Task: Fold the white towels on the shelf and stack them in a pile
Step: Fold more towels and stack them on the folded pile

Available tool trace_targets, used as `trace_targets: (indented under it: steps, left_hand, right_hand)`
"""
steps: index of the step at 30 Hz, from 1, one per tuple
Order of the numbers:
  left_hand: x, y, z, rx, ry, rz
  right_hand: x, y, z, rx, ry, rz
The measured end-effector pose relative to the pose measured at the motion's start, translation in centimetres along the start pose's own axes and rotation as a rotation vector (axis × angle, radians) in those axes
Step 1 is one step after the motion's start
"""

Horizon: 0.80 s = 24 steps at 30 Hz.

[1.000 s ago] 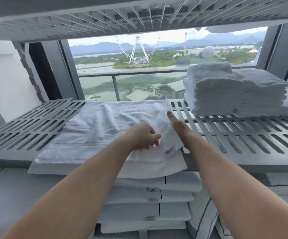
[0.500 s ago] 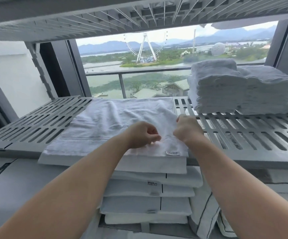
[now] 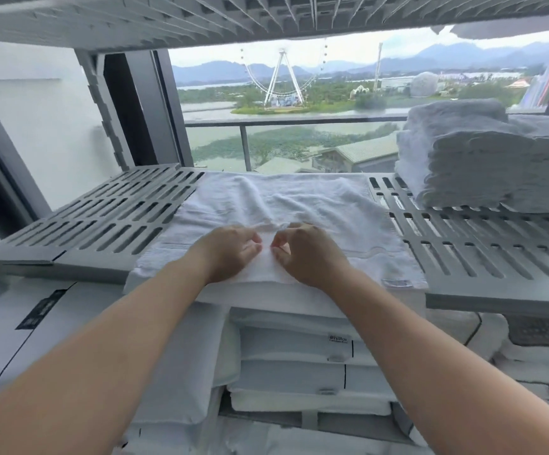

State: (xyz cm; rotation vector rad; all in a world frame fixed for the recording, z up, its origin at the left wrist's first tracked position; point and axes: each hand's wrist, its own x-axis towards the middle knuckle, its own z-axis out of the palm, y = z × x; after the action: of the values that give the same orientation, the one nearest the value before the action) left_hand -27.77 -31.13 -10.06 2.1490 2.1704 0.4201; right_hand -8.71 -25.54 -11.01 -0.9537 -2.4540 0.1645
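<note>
A white towel [image 3: 302, 205] lies spread on the grey slatted shelf [image 3: 109, 218], its near edge hanging over the shelf front. My left hand [image 3: 230, 254] and my right hand [image 3: 306, 254] rest side by side on the towel's near middle. Each pinches a small fold of the cloth between thumb and fingertips, and the fingertips almost touch. A pile of folded white towels [image 3: 483, 159] stands at the back right of the same shelf.
Another slatted shelf [image 3: 201, 18] hangs low overhead. Below the working shelf lie stacked white pillows or linens [image 3: 299, 356]. Behind the shelf is a window with a balcony rail [image 3: 283, 121]. The left part of the shelf holds nothing.
My right hand has moved left from the towel's right corner to its middle, beside my left hand. Both now pinch the cloth there. The camera has come closer.
</note>
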Motion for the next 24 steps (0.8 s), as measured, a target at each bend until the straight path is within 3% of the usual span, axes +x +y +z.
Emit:
trace_targets:
  steps: [6, 12, 18, 24]
  left_hand:
    - [-2.6, -7.9, -1.4, -0.025, 0.040, -0.042]
    - [-2.7, -12.9, -2.5, -0.019, 0.103, 0.020]
    - [-2.1, -14.9, -2.3, -0.156, 0.258, 0.019]
    - [-1.0, -15.4, -2.7, -0.210, 0.245, -0.038]
  right_hand:
    - [3.8, -6.3, 3.2, 0.043, 0.039, -0.097]
    - [5.2, -9.6, 6.6, -0.005, -0.319, -0.052]
    - [4.4, -10.5, 7.8, -0.042, -0.138, -0.097]
    - [2.7, -11.4, 8.1, -0.105, -0.023, -0.270]
